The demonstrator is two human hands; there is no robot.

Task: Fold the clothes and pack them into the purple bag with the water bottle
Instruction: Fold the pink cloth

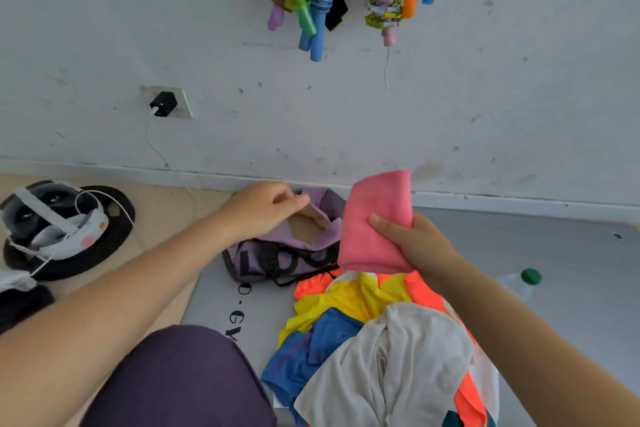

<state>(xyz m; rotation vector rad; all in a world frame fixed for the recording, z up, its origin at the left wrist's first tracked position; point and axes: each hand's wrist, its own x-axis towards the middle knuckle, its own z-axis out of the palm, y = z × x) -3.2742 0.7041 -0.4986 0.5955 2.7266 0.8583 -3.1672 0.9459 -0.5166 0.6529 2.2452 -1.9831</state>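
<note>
- Two bare forearms reach into view from the lower corners; no sleeve shows on either one as far as the frame's edge.
- The left hand wears no glove, ring or watch, and its wrist is uncovered.
- The right hand is likewise bare, with short, unpainted nails showing on the fingers.
- A bent knee at the bottom left is covered in dark purple fabric, smooth and plain, with no visible pattern, seam or logo.
</note>
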